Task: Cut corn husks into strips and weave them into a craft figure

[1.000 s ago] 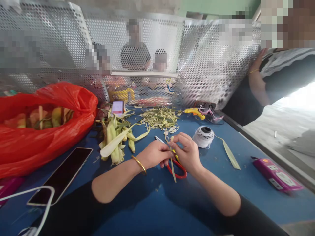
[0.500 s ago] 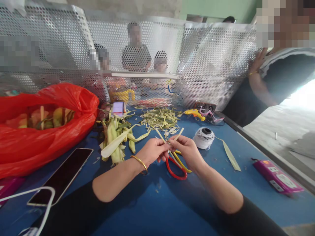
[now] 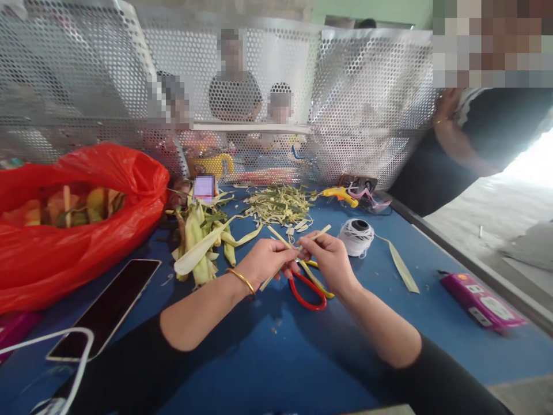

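My left hand (image 3: 268,259) is closed in a pinch on a narrow pale-green husk strip (image 3: 276,233), whose ends stick out above and below the fingers. Close against it, my right hand (image 3: 326,256) pinches another husk strip (image 3: 323,230) pointing up to the right. The fingertips of both hands meet where the strips cross; the exact join is hidden. Scissors (image 3: 307,293) with one red and one yellow handle lie on the blue table just beneath the hands. A spool of white thread (image 3: 356,237) stands beyond my right hand.
Corn husks (image 3: 196,248) lie left of the hands, husk scraps (image 3: 279,206) behind. A red plastic bag (image 3: 142,190) and a phone (image 3: 106,311) are at left. A glue gun (image 3: 341,196), a loose husk strip (image 3: 402,266) and a purple pack (image 3: 479,300) are at right. A person (image 3: 466,144) stands beyond.
The strip in my right hand has swung from steep to a flatter slant. A strip end now shows below my left hand. The whole view has shifted slightly.
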Demonstrator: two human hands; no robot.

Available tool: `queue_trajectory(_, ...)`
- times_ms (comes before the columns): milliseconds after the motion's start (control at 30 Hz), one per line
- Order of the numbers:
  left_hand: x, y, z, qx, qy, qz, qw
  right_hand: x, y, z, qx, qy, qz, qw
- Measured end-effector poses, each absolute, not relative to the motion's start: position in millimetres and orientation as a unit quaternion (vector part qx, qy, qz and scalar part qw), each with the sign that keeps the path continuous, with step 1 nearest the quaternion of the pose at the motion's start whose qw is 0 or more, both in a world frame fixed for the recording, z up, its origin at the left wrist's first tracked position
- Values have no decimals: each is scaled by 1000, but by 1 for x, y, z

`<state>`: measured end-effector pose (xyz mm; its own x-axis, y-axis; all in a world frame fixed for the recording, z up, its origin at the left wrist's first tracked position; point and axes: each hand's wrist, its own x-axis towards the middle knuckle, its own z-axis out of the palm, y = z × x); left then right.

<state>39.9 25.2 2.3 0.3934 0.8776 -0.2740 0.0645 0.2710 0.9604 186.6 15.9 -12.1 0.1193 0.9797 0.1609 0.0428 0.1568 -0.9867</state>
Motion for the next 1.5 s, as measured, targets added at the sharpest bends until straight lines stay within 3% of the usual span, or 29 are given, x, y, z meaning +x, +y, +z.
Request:
queue_trajectory(533,43,27,4,431,467,389,667,192,18,-25,-552,-615,353,439)
queue_trajectory(1033,40,27,6,439,470,394,657,189,14,-18,-531,-636,302,472)
queue_trajectory(1300,17,43,13,482,326,313,751,200,19,-5,-480,-643,294,519)
queue_trajectory(1500,12,49,11,415,330,271,804,204,19,-1,-440,-692,325,471)
